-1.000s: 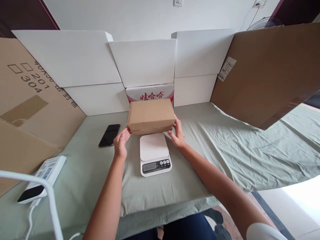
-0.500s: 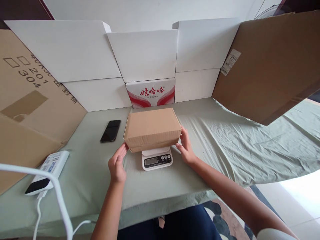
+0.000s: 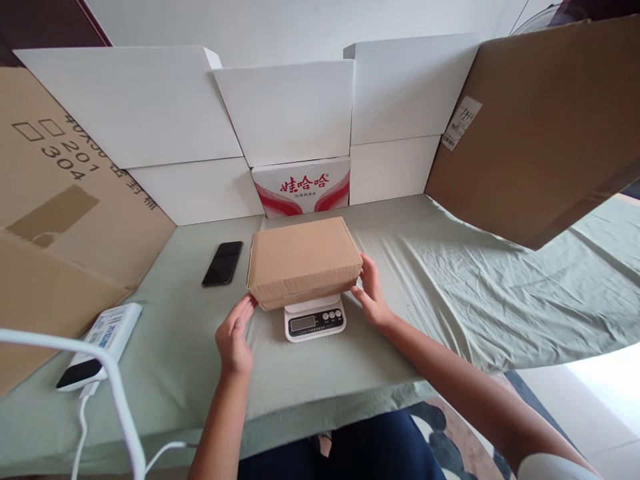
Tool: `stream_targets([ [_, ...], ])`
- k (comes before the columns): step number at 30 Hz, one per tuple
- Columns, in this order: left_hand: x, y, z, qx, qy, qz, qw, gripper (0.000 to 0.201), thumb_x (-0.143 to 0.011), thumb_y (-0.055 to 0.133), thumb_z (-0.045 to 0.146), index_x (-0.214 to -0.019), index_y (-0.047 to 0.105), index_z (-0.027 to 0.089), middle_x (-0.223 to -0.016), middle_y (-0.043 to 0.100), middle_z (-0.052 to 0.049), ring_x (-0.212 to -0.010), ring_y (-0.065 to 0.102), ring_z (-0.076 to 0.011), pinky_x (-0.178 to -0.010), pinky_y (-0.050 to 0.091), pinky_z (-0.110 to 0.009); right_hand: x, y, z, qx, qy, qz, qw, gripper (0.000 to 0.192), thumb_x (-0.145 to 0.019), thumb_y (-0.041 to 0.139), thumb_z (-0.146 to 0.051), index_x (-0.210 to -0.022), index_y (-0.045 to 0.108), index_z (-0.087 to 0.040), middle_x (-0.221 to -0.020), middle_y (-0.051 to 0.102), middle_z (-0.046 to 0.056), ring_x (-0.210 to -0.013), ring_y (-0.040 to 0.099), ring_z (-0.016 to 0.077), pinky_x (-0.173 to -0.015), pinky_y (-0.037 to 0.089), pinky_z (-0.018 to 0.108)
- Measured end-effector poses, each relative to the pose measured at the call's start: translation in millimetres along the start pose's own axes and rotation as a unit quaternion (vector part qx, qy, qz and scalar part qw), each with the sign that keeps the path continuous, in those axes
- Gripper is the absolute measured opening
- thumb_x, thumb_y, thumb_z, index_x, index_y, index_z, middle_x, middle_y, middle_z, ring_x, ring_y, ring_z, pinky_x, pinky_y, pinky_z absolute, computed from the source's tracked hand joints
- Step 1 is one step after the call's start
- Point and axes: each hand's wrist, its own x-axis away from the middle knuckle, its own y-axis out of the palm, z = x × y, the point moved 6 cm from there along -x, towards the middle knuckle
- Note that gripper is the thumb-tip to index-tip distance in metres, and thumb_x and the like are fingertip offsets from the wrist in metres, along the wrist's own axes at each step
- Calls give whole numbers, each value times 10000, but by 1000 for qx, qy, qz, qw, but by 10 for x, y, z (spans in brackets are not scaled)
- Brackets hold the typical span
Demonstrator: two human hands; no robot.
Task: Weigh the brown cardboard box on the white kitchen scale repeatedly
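Observation:
A closed brown cardboard box rests on or just over a white digital kitchen scale, hiding most of its weighing plate. The scale's display and buttons show below the box's front edge; no reading can be made out on the display. My left hand grips the box at its near left corner, its fingertips partly hidden under the edge. On the opposite side, my right hand holds the near right end, thumb in front and fingers along the side.
Left of the box lies a black smartphone. A white power bank with a cable sits farther left, and a white tube crosses the lower left. White boxes and large cardboard panels wall the green tablecloth.
The cardboard box has turned slightly, its near left corner coming a little lower and closer. Both hands keep their hold on it. The camera view has shifted slightly.

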Motion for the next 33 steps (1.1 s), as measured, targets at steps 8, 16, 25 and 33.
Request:
stream_targets([
  [8, 27, 9, 54, -3, 6, 0, 1000, 507, -880, 555, 516, -1192, 740, 163, -1182, 750, -158, -1170, 689, -335, -1066, 505, -530, -16, -24, -11, 12, 7, 15, 1000, 654, -922, 506, -639, -1490, 321, -375, -1522, 397, 76, -1412, 401, 327, -1152, 395, 554],
  [16, -7, 26, 102, 21, -5, 14, 1000, 563, -886, 525, 545, -1284, 693, 184, -1344, 677, -165, -1289, 617, -335, -1097, 475, -524, -71, -128, 48, -7, 12, 85, 996, 629, -927, 463, -615, -1491, 331, -368, -1423, 478, 83, -1335, 477, 319, -1124, 432, 557],
  [25, -28, 26, -110, 6, -47, -22, 999, 618, -839, 576, 625, -1220, 723, 162, -1263, 709, -196, -1219, 658, -359, -1065, 495, -546, -33, -38, 1, -8, 20, 16, 1000, 608, -933, 492, -627, -1476, 390, -375, -1517, 444, 57, -1411, 424, 329, -1145, 417, 531],
  [33, -30, 45, 34, 49, -20, -19, 998, 536, -886, 552, 537, -1279, 705, 206, -1367, 667, -151, -1309, 602, -327, -1124, 449, -507, -59, -113, 4, 5, 5, 73, 997, 601, -923, 463, -611, -1469, 370, -377, -1460, 456, 71, -1348, 472, 323, -1109, 446, 543],
])
